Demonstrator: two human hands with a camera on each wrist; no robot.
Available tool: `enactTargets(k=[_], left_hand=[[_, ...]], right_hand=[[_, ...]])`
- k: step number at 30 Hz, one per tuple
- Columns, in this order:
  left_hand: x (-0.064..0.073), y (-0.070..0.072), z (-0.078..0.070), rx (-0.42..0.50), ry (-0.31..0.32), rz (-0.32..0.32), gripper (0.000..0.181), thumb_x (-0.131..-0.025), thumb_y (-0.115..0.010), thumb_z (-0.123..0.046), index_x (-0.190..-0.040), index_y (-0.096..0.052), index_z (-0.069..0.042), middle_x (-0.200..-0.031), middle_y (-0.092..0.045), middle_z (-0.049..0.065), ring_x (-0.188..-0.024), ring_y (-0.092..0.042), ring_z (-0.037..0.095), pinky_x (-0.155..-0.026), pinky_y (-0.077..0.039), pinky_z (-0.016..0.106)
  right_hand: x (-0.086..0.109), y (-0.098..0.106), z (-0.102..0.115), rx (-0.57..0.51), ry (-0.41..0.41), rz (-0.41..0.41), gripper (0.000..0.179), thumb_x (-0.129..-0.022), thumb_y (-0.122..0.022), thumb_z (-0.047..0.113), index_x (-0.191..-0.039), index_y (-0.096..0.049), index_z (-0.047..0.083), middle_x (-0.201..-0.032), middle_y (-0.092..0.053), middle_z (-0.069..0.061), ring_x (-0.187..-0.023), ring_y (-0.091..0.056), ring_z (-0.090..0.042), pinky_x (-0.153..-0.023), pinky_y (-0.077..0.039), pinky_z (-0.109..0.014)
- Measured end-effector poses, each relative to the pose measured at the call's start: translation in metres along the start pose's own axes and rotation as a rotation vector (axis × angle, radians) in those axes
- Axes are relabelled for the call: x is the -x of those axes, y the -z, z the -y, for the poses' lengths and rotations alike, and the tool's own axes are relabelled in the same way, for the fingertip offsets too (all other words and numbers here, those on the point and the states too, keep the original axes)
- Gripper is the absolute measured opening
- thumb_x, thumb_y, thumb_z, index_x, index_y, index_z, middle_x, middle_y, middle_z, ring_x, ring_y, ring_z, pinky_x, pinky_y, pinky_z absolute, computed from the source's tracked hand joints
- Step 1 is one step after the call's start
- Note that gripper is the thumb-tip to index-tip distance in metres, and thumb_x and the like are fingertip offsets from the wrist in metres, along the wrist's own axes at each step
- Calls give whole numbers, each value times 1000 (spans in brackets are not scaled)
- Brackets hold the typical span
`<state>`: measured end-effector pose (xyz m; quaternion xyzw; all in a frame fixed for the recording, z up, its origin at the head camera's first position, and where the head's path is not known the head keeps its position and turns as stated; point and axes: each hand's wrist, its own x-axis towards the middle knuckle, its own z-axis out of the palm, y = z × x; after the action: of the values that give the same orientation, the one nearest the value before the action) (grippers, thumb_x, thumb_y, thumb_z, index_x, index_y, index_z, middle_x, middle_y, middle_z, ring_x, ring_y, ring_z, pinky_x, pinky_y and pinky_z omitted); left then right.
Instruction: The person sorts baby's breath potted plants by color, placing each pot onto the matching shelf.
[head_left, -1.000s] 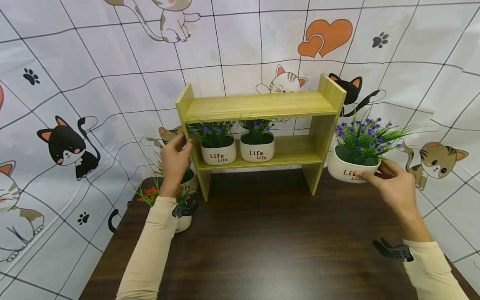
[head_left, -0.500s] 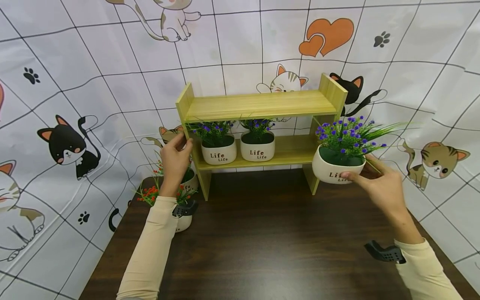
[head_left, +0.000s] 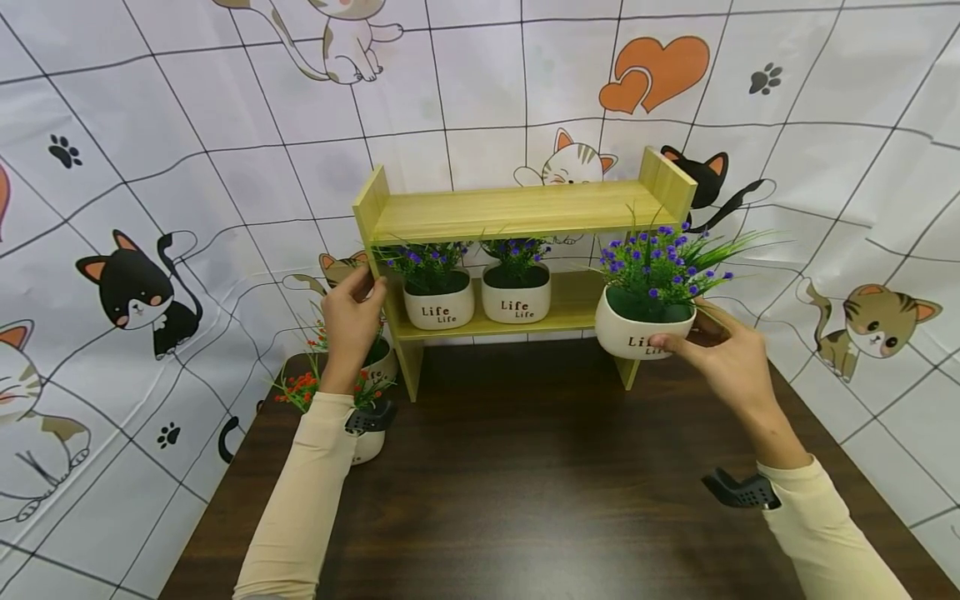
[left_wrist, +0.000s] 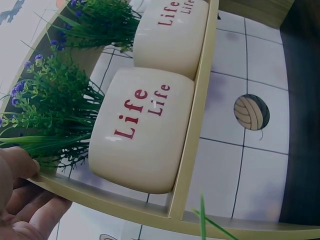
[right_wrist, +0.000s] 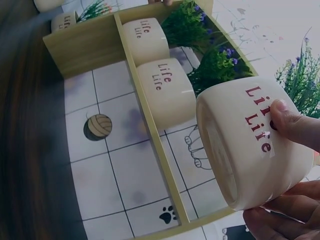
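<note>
My right hand [head_left: 727,354] holds a white flowerpot [head_left: 633,332] of purple flowers by its right side, thumb on the "Life" lettering. The pot is in the air before the right end of a small two-tier wooden shelf [head_left: 517,208], and the right wrist view shows its underside. On the shelf's lower board stand two like pots, a left one [head_left: 438,307] and a middle one [head_left: 517,300]. With thumb and fingers my left hand [head_left: 351,321] pinches the shelf's left side panel [left_wrist: 95,199], close to the left pot's leaves.
Left of the shelf, partly behind my left arm, stand two white pots with red flowers, a rear one [head_left: 384,367] and a front one [head_left: 369,447]. The dark wooden table [head_left: 517,483] meets a wall sheet [head_left: 480,100] printed with cats.
My right hand has carried the flowerpot leftward, from beside the shelf to in front of its right end. The left hand has stayed on the side panel.
</note>
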<state>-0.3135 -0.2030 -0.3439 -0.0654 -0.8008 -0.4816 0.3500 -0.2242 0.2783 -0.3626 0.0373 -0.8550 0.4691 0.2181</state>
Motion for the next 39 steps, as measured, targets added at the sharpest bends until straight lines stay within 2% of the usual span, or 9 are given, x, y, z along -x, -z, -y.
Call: enactTargets(k=[4, 8, 17, 19, 21, 23, 25, 32, 39], left_hand=[[0, 0, 0, 5, 1, -1, 31, -105, -68, -13, -133, -75, -4, -122, -77, 22, -114, -78, 32, -95, -63, 45], [1, 0, -1, 4, -2, -3, 30, -104, -68, -13, -132, -76, -4, -122, -78, 22, -114, -78, 33, -95, -63, 46], [0, 1, -1, 9, -2, 1, 29, -104, -67, -11, -131, -76, -3, -122, -77, 22, -115, -77, 34, -97, -63, 49], [0, 1, -1, 12, 3, 4, 29, -104, -67, -11, -131, -76, -3, -123, -77, 22, -115, -77, 34, -97, -63, 49], [1, 1, -2, 13, 6, 6, 30, -105, -68, -12, -132, -75, -3, -123, -77, 22, -115, -77, 34, -96, -63, 49], [1, 1, -2, 11, 6, 6, 30, -105, -68, -12, -132, -75, -3, -124, -77, 22, -115, -77, 34, -96, -63, 49], [1, 1, -2, 9, 6, 8, 30, -105, -67, -12, -132, -75, -3, -123, -77, 22, -115, -77, 34, -97, -63, 49], [-1, 1, -1, 8, 0, 3, 29, -105, -67, -12, -131, -76, -3, -124, -77, 22, -116, -76, 34, -97, -63, 51], [0, 0, 0, 12, -1, 6, 29, -105, -67, -11, -130, -76, -2, -124, -77, 23, -117, -76, 36, -98, -62, 52]], right_hand=[[-6, -7, 6, -16, 7, 10, 82, -88, -91, 26, -157, -52, 7, -134, -70, -27, -89, -64, 24, -73, -53, -3], [-11, -13, 9, -32, 6, 28, 75, -88, -91, 29, -154, -59, 12, -133, -72, -25, -90, -66, 21, -73, -55, -6], [-25, -31, 11, -87, -48, 55, 85, -88, -91, 29, -158, -50, 5, -139, -68, -25, -88, -66, 16, -74, -54, -5], [-27, -34, 10, -95, -54, 54, 87, -87, -91, 28, -159, -48, 5, -140, -67, -25, -96, -74, 4, -75, -54, -5], [-30, -37, 9, -101, -59, 54, 88, -88, -91, 28, -160, -46, 4, -141, -65, -27, -107, -78, -16, -76, -53, -4], [-32, -40, 8, -97, -65, 50, 89, -88, -91, 28, -160, -45, 2, -144, -64, -28, -118, -75, -34, -75, -52, -3], [-33, -42, 9, -102, -66, 50, 90, -88, -90, 28, -160, -44, 1, -145, -62, -29, -124, -69, -45, -75, -52, -2], [-36, -48, 12, -69, -62, 40, 88, -89, -89, 32, -160, -46, 0, -148, -60, -28, -127, -68, -44, -76, -50, 0], [-42, -58, 14, 29, -4, 7, 76, -93, -85, 32, -155, -54, 3, -128, -74, -27, -114, -75, -39, -68, -46, 0]])
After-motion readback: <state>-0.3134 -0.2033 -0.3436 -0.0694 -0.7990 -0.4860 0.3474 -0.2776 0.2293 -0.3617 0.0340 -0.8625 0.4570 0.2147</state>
